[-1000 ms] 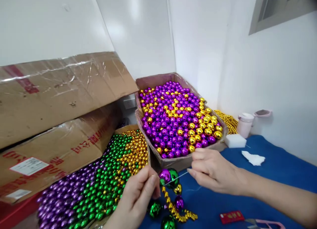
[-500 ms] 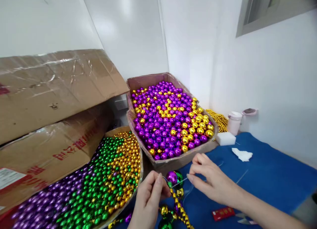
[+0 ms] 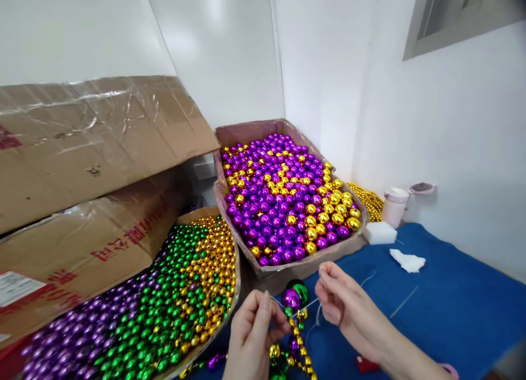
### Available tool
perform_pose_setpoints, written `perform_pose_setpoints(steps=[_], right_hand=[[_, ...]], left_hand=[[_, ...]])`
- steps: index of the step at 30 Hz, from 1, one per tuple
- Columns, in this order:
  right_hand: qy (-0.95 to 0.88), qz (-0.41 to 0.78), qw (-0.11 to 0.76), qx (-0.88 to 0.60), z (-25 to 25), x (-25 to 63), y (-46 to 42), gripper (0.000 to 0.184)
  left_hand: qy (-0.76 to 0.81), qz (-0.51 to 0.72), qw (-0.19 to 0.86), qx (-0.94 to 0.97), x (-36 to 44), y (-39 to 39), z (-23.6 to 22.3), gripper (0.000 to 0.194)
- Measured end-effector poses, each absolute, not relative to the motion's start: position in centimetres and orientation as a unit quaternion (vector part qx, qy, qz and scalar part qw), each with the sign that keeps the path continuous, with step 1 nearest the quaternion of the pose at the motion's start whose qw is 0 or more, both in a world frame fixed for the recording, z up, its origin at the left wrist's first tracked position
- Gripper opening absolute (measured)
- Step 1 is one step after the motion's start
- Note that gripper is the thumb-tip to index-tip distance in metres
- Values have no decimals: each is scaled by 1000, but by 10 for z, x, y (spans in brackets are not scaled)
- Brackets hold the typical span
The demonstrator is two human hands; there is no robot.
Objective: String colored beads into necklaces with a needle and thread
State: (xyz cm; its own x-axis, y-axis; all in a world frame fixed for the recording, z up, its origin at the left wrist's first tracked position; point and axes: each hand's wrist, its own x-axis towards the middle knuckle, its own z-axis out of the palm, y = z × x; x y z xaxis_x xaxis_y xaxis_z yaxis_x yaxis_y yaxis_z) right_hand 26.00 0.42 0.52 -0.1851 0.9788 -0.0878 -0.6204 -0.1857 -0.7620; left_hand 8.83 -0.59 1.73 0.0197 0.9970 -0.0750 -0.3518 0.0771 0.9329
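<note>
My left hand [image 3: 251, 336] and my right hand [image 3: 345, 306] pinch a thin white thread [image 3: 313, 303] stretched between them. On the thread between the hands sit a large purple bead [image 3: 290, 299] and a green bead [image 3: 302, 288]. Below them hangs a strand of small gold beads [image 3: 303, 351] with more large beads, over the blue table cover [image 3: 444, 308]. Just behind the hands stands a cardboard box [image 3: 287, 267] full of purple and gold beads.
A second box of purple, green and gold beads [image 3: 164, 308] lies at the left, beside stacked taped cartons [image 3: 90, 204]. A white block [image 3: 380, 232], a pink cup [image 3: 394, 206], crumpled tissue [image 3: 408, 260] and a gold bead pile [image 3: 367, 198] sit near the right wall.
Both hands have drawn lower and closer together, with the thread and beads still between them. The view shifted slightly.
</note>
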Motion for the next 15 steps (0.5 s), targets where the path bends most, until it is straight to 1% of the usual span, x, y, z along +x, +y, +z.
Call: perform_pose_setpoints(steps=[3, 5, 8, 9, 10, 12, 13, 14, 15], right_hand=[[-387, 637, 544, -385, 5, 259, 4, 23], [-422, 610, 515, -430, 4, 260, 4, 28], [-517, 538, 448, -492, 5, 268, 4, 49], [-583, 492, 410, -499, 4, 270, 4, 49], [-660, 431, 364, -496, 3, 273, 3, 43], [-791, 270, 260, -484, 0, 276, 4, 22], [-826, 199, 219, -480, -1, 277, 5, 23], [-840, 150, 199, -482, -2, 277, 7, 28], [-840, 124, 197, -491, -2, 277, 8, 33]], left_hand=[[418, 560, 605, 383, 91, -6, 16, 31], [418, 560, 604, 383, 92, -6, 15, 32], [425, 563, 594, 387, 90, -4, 13, 32], [427, 563, 590, 389, 89, -4, 12, 31], [429, 563, 587, 393, 87, -3, 11, 31], [435, 556, 577, 412, 84, -3, 9, 30], [440, 547, 566, 432, 83, -4, 7, 31], [447, 535, 549, 460, 82, -5, 6, 31], [453, 521, 525, 498, 82, -6, 3, 31]])
